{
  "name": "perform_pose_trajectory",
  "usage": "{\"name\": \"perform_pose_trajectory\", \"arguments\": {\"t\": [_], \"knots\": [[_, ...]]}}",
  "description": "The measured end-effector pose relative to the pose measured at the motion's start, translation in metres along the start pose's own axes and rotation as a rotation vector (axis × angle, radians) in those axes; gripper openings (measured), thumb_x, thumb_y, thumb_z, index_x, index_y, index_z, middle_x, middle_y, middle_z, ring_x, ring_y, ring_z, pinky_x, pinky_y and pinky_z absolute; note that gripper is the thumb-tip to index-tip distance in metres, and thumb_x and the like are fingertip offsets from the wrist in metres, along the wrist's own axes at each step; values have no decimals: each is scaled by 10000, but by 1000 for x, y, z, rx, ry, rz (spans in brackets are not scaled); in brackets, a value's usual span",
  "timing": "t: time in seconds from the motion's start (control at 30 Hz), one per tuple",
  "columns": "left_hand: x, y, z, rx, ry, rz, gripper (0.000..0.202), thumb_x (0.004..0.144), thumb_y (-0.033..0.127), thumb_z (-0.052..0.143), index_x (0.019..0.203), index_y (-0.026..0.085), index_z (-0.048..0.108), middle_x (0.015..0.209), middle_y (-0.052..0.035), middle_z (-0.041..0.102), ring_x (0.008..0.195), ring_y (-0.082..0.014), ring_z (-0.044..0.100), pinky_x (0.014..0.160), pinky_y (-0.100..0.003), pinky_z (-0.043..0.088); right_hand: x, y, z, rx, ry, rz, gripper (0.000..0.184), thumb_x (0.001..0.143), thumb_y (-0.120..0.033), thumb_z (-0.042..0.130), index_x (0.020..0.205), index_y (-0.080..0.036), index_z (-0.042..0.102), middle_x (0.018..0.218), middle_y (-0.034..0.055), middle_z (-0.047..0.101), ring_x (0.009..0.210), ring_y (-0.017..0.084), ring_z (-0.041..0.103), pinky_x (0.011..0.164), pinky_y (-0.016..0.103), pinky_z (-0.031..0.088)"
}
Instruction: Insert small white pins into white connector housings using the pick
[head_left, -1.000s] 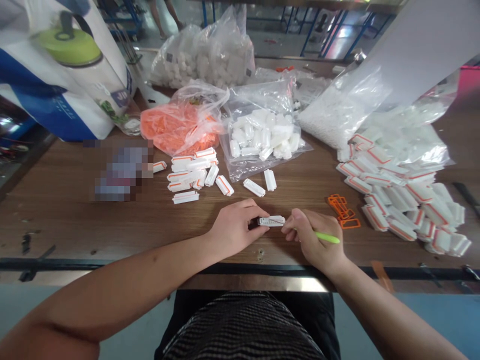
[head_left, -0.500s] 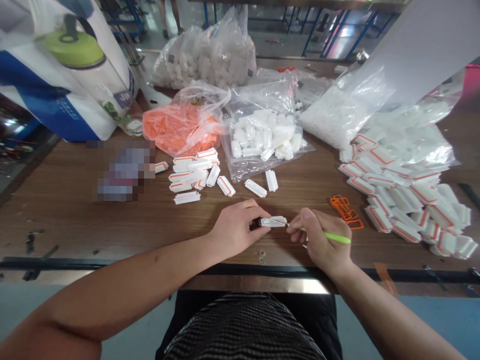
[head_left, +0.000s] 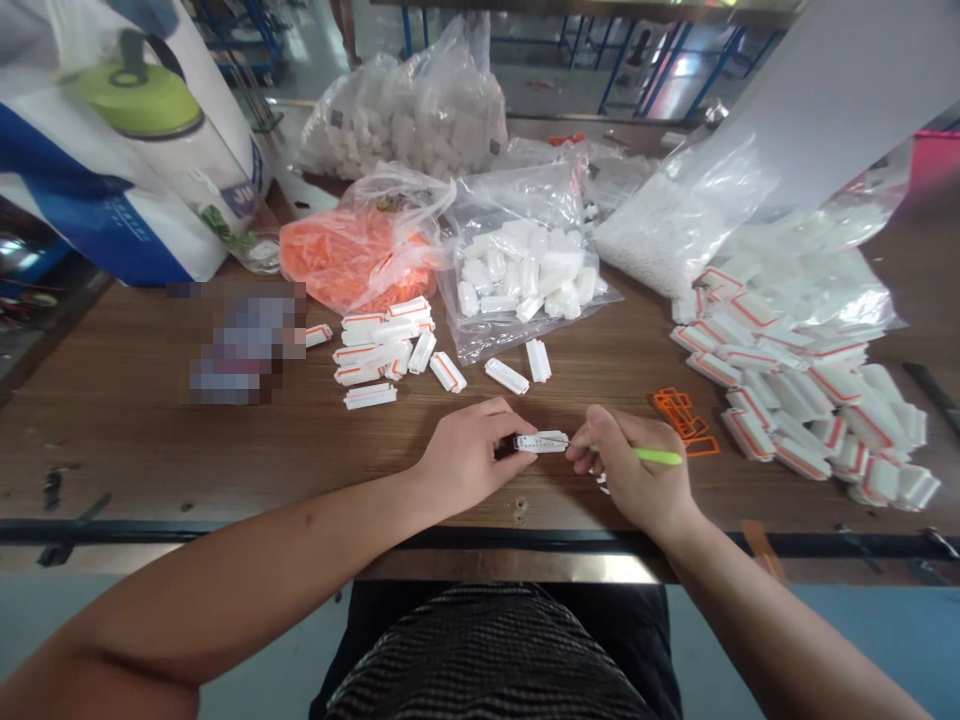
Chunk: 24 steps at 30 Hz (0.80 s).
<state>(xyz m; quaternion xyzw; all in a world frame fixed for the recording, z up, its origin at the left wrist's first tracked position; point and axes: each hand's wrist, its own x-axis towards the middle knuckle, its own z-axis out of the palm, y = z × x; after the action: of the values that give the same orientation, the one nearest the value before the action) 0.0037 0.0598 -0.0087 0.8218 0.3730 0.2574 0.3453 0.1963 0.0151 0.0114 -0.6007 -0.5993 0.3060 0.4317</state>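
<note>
My left hand (head_left: pixel 472 450) pinches the left end of a white plastic connector housing (head_left: pixel 544 441) with rows of small holes, held just above the wooden table. Closed around a thin pick with a lime-green handle (head_left: pixel 658 457) is my right hand (head_left: pixel 634 460). The pick's fine metal tip meets the right part of the housing's face. Beneath the right hand lie tiny white bits (head_left: pixel 602 483). Beyond my hands are two loose white housings, one tilted (head_left: pixel 506 376) and one nearly upright (head_left: pixel 538 361).
Orange frames (head_left: pixel 682 420) lie right of my hand, beside a large heap of orange-trimmed white housings (head_left: pixel 817 400). A smaller pile (head_left: pixel 382 345) sits left of centre. Behind stand a bag of orange parts (head_left: pixel 360 260), a bag of white parts (head_left: pixel 525 265) and a green-lidded bottle (head_left: pixel 172 150).
My right hand and the pick have shifted slightly left, closer to the housing, and the handle sits a little higher. The white bits show more. My left hand keeps its hold.
</note>
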Motion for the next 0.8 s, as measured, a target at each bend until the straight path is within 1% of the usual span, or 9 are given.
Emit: {"name": "perform_pose_trajectory", "arguments": {"t": [0.1,0.2,0.37,0.6,0.8], "knots": [[0,0,0,-1,2,-1,140,826,251,694,960,209,707,821,5,628,665,-111,552,620,-243,442,-4,5,1,29,30,-35,472,970,-344,458,572,-186,658,550,5,662,430,86,598,459,210,476],[0,0,0,-2,4,-5,149,814,238,705,961,210,708,811,9,625,654,-108,548,613,-243,439,-6,9,1,43,57,-46,474,979,-339,450,581,-190,658,583,9,676,436,82,599,471,215,483],[0,1,0,-8,4,-4,153,833,254,688,978,213,710,831,4,633,664,-107,553,618,-242,447,-7,8,1,-27,29,-63,469,982,-341,449,594,-195,669,555,5,668,443,85,599,466,215,471],[0,1,0,-13,7,-7,145,829,249,693,967,208,711,833,1,636,659,-106,551,617,-240,446,-10,8,0,-58,42,-109,444,984,-282,445,609,-196,667,581,-2,675,465,83,602,509,222,477],[0,1,1,-16,16,-5,146,832,257,686,967,205,706,840,-5,642,662,-110,552,616,-243,453,-7,7,0,-89,-1,-123,439,980,-307,454,606,-198,656,568,-1,668,457,92,599,506,228,477]]}}
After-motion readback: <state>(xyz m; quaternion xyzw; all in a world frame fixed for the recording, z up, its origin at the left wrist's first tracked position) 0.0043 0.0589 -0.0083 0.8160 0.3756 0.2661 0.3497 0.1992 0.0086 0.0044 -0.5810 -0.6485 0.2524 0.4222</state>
